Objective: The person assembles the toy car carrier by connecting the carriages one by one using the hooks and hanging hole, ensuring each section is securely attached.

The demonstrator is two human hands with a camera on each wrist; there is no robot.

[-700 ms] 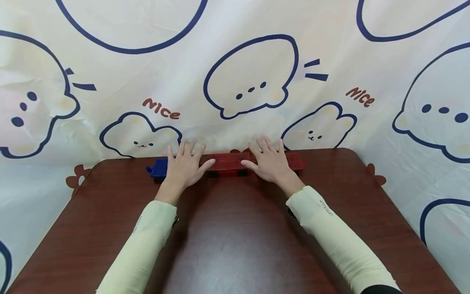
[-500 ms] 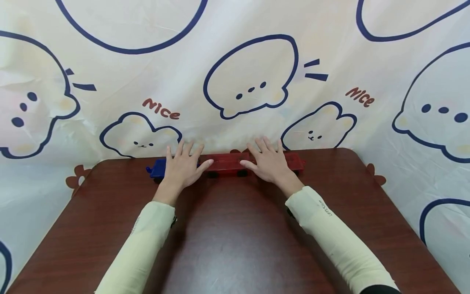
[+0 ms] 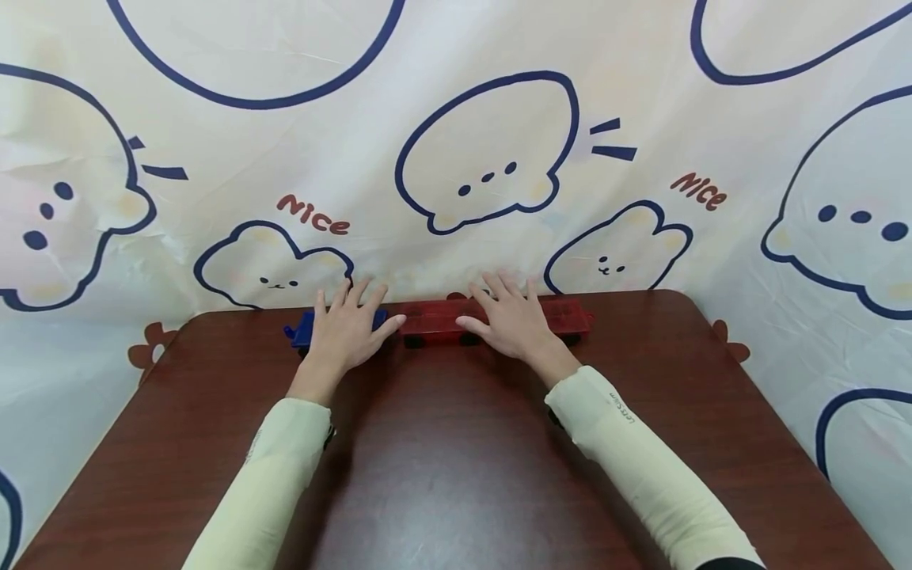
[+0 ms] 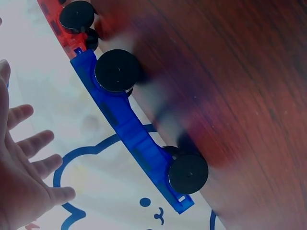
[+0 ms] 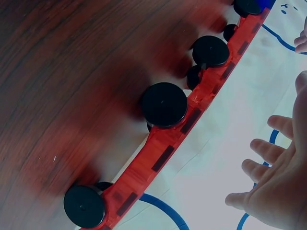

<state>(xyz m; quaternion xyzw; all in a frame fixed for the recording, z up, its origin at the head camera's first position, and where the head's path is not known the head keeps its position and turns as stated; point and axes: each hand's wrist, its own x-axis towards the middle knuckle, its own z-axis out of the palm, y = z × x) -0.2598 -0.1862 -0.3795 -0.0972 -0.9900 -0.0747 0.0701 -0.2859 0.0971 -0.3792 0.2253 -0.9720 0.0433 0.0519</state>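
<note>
A person's left hand (image 3: 345,332) and right hand (image 3: 514,323) have shifted slightly left over the past half second while the coupled toy cars stand where they were, suggesting the row is moving with neither. All fingers are spread, gripping nothing. Along the far edge of the table (image 3: 442,451), the blue car (image 4: 127,122) lies below the left fingers, the red cars (image 3: 431,317) below and right, apart from both hands in the wrist views.

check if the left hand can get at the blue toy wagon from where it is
Most likely yes: the left hand hovers over the blue toy wagon, fingers spread and holding nothing, and the left wrist view shows only an open gap between them.
</note>
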